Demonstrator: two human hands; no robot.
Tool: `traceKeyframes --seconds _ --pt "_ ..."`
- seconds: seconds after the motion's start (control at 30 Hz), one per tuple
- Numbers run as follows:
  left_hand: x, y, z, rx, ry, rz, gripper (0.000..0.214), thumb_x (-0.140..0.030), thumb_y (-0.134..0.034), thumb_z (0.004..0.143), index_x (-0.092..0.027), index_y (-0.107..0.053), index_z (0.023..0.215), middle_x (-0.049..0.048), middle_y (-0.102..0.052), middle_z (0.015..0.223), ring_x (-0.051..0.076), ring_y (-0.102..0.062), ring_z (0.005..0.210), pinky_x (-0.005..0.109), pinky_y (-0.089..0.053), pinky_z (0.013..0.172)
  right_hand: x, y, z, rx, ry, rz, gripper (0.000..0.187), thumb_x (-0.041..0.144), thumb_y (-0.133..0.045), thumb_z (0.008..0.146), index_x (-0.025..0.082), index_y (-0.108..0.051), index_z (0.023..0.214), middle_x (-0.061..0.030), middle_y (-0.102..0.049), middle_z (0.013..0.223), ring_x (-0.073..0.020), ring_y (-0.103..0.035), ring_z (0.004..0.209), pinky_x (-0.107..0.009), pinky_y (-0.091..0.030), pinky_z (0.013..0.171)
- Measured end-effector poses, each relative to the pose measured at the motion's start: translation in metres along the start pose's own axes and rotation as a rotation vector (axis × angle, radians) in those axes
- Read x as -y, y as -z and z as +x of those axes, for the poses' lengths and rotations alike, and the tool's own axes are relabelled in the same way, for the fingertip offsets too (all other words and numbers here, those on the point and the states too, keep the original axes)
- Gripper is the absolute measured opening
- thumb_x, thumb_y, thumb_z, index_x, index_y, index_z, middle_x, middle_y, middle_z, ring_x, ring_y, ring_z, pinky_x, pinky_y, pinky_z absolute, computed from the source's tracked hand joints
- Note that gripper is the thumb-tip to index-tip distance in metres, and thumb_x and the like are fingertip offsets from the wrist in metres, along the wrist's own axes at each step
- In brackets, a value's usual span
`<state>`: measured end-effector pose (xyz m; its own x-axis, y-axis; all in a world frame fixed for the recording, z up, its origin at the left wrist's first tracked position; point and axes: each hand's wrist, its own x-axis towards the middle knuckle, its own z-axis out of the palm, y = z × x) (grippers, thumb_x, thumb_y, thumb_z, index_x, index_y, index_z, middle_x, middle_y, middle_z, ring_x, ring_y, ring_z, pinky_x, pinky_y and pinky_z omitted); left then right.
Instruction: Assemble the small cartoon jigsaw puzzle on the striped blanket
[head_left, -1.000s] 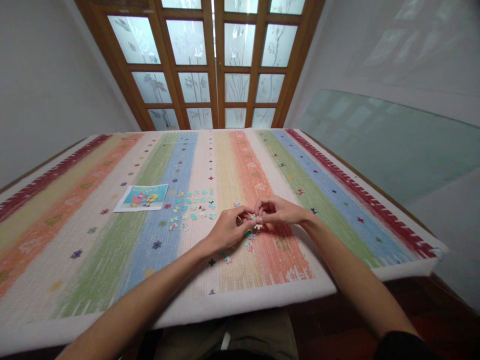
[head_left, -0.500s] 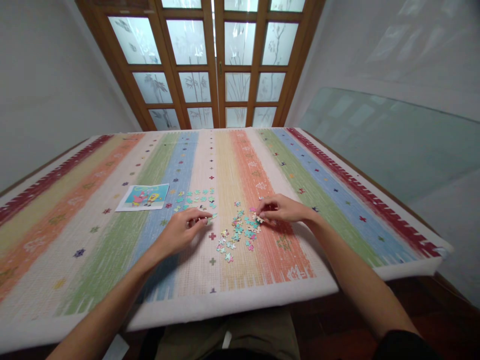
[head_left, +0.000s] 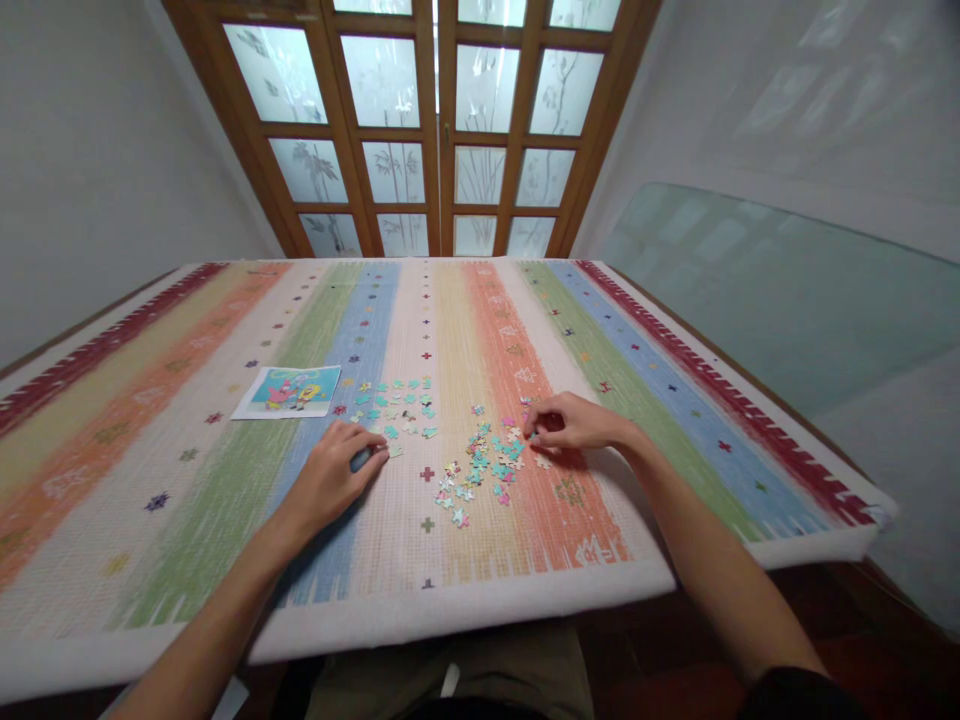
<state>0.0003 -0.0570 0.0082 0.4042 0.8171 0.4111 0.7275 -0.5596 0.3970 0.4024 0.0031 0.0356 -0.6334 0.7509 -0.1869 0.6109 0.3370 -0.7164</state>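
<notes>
My left hand [head_left: 334, 480] rests low over the cloth, thumb and index finger closed at the edge of a pale green puzzle piece [head_left: 395, 451]. Just beyond it lie loose rows of mostly teal puzzle pieces [head_left: 396, 402], spaced apart. My right hand [head_left: 574, 422] is at the right side of a puzzle piece pile [head_left: 480, 462], its fingers pinched on a small teal puzzle piece [head_left: 534, 437] that they partly hide. A whitish piece [head_left: 543, 461] lies just below those fingers.
A printed cartoon picture [head_left: 291, 392] lies flat left of the rows. The striped tablecloth [head_left: 225, 480] covers the large table, whose front edge is close to my body. A glass panel [head_left: 787, 280] leans at the right wall; wooden glazed doors [head_left: 442, 130] stand behind.
My left hand has drawn back left, leaving a piece on the cloth at the rows' right end. My right hand has shifted slightly right at the pile's edge.
</notes>
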Motion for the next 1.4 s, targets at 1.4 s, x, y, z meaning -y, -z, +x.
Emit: traceKeyframes --seconds 1.4 --pt "-0.013 -0.008 -0.018 -0.154 -0.188 0.078 0.02 -0.019 -0.057 0.097 -0.019 -0.077 0.101 0.0059 -0.063 0.081 0.021 -0.055 0.077 0.035 -0.05 0.073 0.002 -0.014 0.005 -0.01 0.04 -0.059 0.008 0.02 -0.071 0.08 0.017 -0.064 0.081 0.0 -0.059 0.073 -0.0134 -0.051 0.066 -0.027 -0.039 0.062"
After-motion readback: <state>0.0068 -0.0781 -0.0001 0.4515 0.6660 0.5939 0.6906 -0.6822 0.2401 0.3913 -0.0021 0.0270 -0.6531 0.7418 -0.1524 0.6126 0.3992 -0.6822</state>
